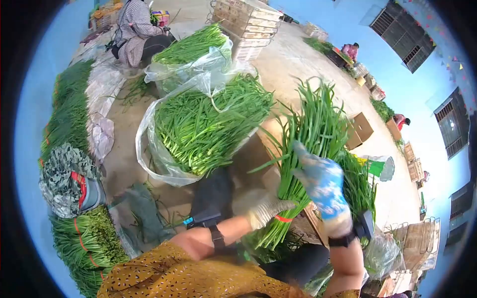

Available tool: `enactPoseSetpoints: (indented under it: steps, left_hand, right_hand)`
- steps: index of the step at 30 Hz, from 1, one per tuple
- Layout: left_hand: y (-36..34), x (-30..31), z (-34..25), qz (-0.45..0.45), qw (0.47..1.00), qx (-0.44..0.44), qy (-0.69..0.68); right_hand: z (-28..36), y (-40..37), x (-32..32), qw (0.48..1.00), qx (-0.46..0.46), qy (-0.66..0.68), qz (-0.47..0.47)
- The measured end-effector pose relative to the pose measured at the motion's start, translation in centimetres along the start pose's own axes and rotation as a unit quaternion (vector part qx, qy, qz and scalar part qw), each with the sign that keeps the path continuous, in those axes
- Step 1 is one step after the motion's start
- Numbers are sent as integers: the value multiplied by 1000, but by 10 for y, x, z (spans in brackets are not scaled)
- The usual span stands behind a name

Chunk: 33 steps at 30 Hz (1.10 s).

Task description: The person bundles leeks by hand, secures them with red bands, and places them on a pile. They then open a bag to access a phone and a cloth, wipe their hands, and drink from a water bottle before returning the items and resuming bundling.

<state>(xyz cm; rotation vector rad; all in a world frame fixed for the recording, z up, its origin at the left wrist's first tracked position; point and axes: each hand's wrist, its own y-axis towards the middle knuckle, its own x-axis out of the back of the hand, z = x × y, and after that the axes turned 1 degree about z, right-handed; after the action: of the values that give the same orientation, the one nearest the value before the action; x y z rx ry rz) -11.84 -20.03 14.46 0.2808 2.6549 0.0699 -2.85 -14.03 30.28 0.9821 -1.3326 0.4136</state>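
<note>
A bunch of long green garlic chives (318, 116) stands tilted in front of me, leaf tips up and pale stalk ends down. An orange band (283, 218) circles its stalks. My left hand (268, 213), in a pale glove, is closed round the lower stalks just above the band. My right hand (320, 184), in a blue patterned glove, lies against the right side of the leaves, with its fingers stretched out and slightly blurred. To the left, loose chives (213, 119) fill a clear plastic bag (149, 144).
Behind the bag lies another chive pile (194, 44). Banded bundles (89, 238) and a camouflage hat (67, 179) are at left. Stacked crates (248, 25) stand at the back, a cardboard box (360, 130) at right. One person (136, 30) sits back left; others work along the far wall.
</note>
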Motion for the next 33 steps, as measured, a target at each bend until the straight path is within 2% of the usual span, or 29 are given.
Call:
enactPoseSetpoints:
  steps: [2, 3, 4, 6, 7, 8, 9, 10, 11, 12, 13, 15, 16, 17, 18, 20, 22, 23, 24, 25, 29, 32, 33]
  left_hand:
    - [-1, -2, 15, -18, 1000, -20, -13]
    - [-1, -2, 27, -25, 998, -34, -39]
    - [-1, 2, 38, -16, 997, -38, -68]
    - [-3, 11, 50, 0, 991, -47, -128]
    - [-8, 15, 42, 10, 992, -42, -117]
    - [-14, 22, 28, 20, 994, -37, -105]
    - [-20, 27, 19, 30, 995, -32, -92]
    - [-23, 31, 19, 43, 992, -16, -115]
    - [-26, 37, 18, 55, 989, -1, -137]
    - [-26, 44, 17, 62, 986, 10, -158]
    - [-29, 50, 17, 66, 984, 0, -165]
    - [-35, 65, 8, 68, 985, 11, -159]
    - [-40, 75, 4, 51, 986, 11, -157]
    - [-44, 83, 4, 67, 974, -8, -218]
    - [-66, 95, -28, 60, 973, -72, -211]
    - [-95, 106, -72, 25, 957, -161, -240]
    - [-115, 115, -91, -28, 939, -238, -247]
    - [-105, 136, -50, -85, 934, -257, -234]
    - [-134, 149, -51, -150, 919, -352, -95]
    - [-157, 165, -51, -202, 879, -428, 51]
    - [-290, 179, -62, -423, 773, -439, 177]
    - [-409, 154, -51, -577, 650, -390, 305]
    - [-443, 142, -47, -619, 622, -377, 297]
  right_hand:
    - [3, 17, -29, 987, 20, -109, 112]
    - [4, 20, -40, 971, 47, -199, 121]
    - [1, 20, -48, 991, 35, -117, 54]
    - [-18, 17, -62, 996, 12, 50, -79]
    - [-32, 13, -73, 963, -131, 192, -134]
    - [-28, 21, -35, 870, -222, 429, -96]
    - [-27, 24, -11, 743, -322, 573, -128]
    - [-36, 15, -6, 661, -302, 661, -186]
    - [-48, 0, 3, 643, -227, 722, -117]
    - [-62, -30, 3, 802, -208, 558, -51]
    - [-77, -60, 3, 917, -174, 360, -3]
    - [-81, -111, -6, 956, -135, 145, 218]
    - [-72, -120, -13, 929, -173, 160, 285]
    - [-57, -116, -21, 887, -251, 259, 288]
    - [-41, -105, -34, 855, -284, 335, 276]
    - [-10, -73, -63, 826, -263, 405, 290]
    - [21, -37, -90, 814, -203, 430, 334]
    - [35, -21, -102, 808, -168, 435, 360]
    - [47, -6, -112, 804, -135, 435, 383]
    - [58, 9, -122, 801, -99, 431, 402]
    - [102, 58, -147, 774, 43, 421, 471]
    - [132, 81, -162, 749, 140, 415, 497]
    - [141, 88, -167, 739, 169, 412, 506]
